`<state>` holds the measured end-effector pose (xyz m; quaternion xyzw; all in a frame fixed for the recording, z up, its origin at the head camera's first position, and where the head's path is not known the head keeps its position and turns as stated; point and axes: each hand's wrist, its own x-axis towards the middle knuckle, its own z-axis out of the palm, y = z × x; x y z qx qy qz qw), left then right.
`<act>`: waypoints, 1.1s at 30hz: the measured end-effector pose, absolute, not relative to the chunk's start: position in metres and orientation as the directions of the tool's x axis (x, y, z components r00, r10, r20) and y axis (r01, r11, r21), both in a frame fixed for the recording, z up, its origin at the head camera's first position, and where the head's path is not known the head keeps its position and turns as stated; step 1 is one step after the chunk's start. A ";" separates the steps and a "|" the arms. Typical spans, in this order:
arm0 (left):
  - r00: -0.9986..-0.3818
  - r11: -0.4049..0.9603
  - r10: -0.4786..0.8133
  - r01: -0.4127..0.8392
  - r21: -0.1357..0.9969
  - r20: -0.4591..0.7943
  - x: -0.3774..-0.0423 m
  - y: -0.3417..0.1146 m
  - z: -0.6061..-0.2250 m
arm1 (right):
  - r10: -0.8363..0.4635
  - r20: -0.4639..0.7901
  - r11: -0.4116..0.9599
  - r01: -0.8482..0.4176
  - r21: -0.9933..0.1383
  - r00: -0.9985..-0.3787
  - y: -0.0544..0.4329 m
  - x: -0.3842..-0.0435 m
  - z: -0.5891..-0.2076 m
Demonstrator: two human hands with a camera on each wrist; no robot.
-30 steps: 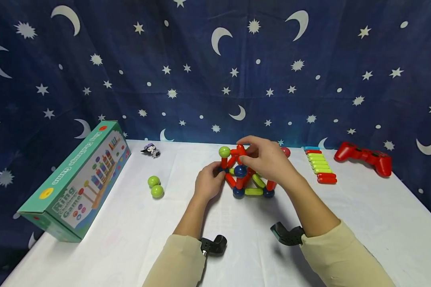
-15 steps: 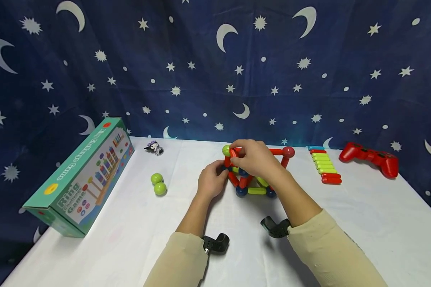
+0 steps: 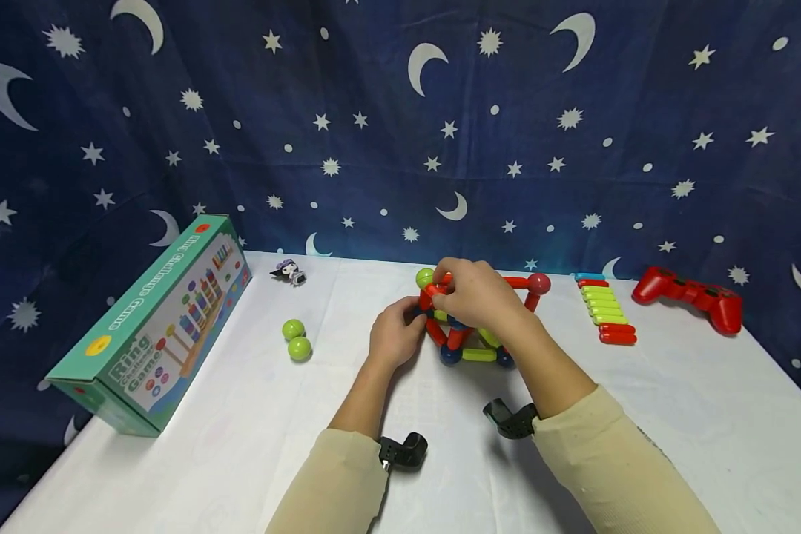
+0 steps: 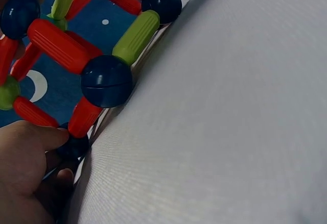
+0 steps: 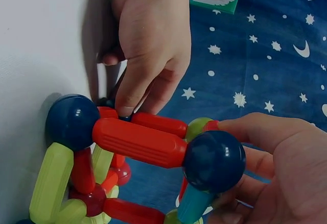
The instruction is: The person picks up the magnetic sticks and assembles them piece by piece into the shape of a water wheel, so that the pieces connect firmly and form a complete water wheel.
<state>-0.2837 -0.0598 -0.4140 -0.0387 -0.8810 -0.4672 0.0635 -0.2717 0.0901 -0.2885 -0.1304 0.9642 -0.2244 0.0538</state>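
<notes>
Ball-and-rod frame (image 3: 479, 355) at far centre of white tabletop (image 3: 240, 460)

Reads "Ring", "Challenge" and "Game" on the side of one green cardboard box (image 3: 167, 326), placed far left. Cannot make out with certainty the upturned lettering along the top. Appears closed; cannot tell contents.

Counted right of the box: one small figurine (image 3: 288, 272) and two lime-green balls (image 3: 299, 348), set close together. Counted right of the frame, laid side by side in a row: one blue rod (image 3: 589, 277), three red rods (image 3: 617, 338) and, as best counted, five yellow-green rods (image 3: 601, 303). Noted just beyond the row: one red game controller (image 3: 687, 294). Counted at the cuffs: two black wrist cameras (image 3: 403, 451).

Observed at left hand (image 3: 394, 337): fingers and thumb curled about a dark-blue ball (image 4: 75, 148) at a lower corner of the frame. Observed at right hand (image 3: 480, 297): thumb and forefinger nearly together, pinching a red rod (image 3: 434, 290) near the frame's upper-left green ball (image 3: 425, 278). Cannot tell whether joined to it.
</notes>
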 end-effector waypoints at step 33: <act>-0.995 0.552 -0.014 0.075 0.830 0.099 -0.282 -0.056 -0.412 | -0.163 0.125 0.814 -0.205 -0.544 -0.979 0.251 -0.258 -0.296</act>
